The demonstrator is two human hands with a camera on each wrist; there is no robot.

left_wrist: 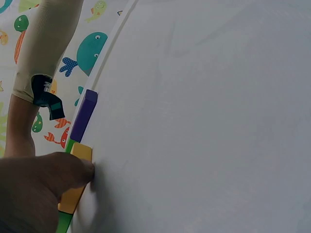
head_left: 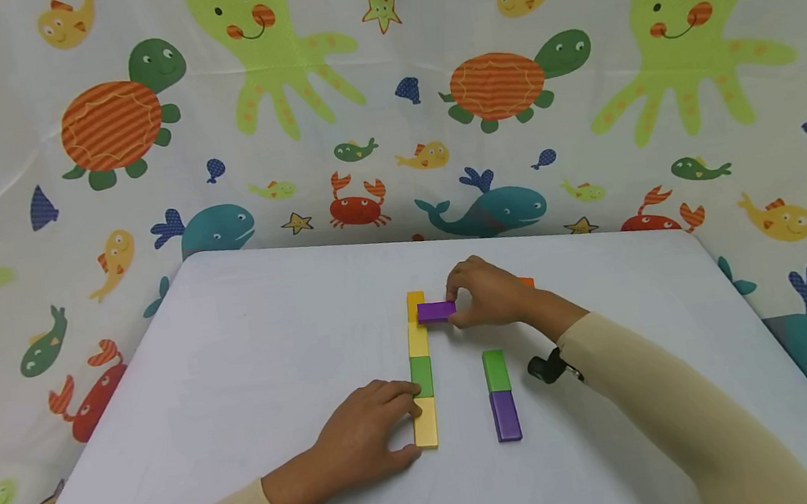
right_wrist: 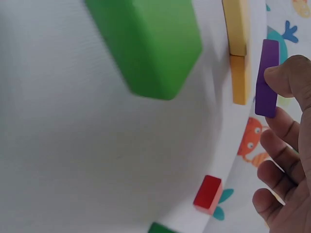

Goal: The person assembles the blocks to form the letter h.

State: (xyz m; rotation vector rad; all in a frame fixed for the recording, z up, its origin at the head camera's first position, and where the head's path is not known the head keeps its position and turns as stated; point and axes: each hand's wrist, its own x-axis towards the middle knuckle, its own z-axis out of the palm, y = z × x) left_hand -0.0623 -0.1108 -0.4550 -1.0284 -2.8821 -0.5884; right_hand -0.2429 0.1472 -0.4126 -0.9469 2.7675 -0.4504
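My right hand (head_left: 487, 292) pinches a purple block (head_left: 436, 312) by its right end, between thumb and fingers. The block is held crosswise over the far part of a column of blocks. That column has an orange-yellow block (head_left: 415, 301) at the far end, then a yellow block (head_left: 418, 340), a green block (head_left: 422, 377) and a pale yellow block (head_left: 425, 424) nearest. Against its left side rest the fingertips of my left hand (head_left: 365, 433), touching the green and pale yellow blocks. The left thumb lies at the column's near end.
Right of the column, another green block (head_left: 496, 370) and a purple block (head_left: 505, 416) stand end to end. An orange-red block (head_left: 526, 282) shows partly behind my right hand. A dark green block (right_wrist: 162, 228) peeks into the right wrist view. A patterned curtain (head_left: 385, 103) hangs behind the white table (head_left: 290, 316).
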